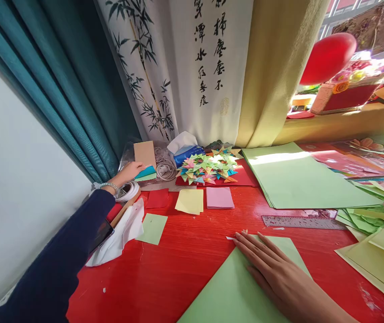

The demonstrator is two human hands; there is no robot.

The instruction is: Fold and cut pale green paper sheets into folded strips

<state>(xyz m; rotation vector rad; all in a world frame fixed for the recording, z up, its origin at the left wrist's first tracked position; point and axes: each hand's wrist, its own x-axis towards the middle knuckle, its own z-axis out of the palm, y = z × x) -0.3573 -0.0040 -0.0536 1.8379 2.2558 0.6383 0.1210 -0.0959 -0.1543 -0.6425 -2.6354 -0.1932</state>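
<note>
the red tabletop [165, 269] is carrying everything, with a stack of large light-green sheets [306, 179] lying toward its back right. nearer, a green paper sheet [235, 287] is lying on the tabletop under the right hand [279, 273], its lower part running out of view. that hand is resting flat, fingers extended and slightly parted, pinching nothing; it is probably steadying the sheet, and light, even pressure would be guarding against creases and skidding. the left hand [129, 172] is touching the teal paper slip [149, 171], just beside a tan card [145, 152]; its fingertips are sitting close together, but whether they are gripping the slip is impossible to tell. for a clean hold, thumb and forefinger should be catching only the edge, without bending it. a ruler [302, 222] is lying between the stack and the sheet. yellow squares [189, 201] and pink squares [219, 198] are lying side by side. a white scrap [230, 238] is lying just beside the right fingertips; keeping it out from underneath would be helping the sheet lie flat.
</note>
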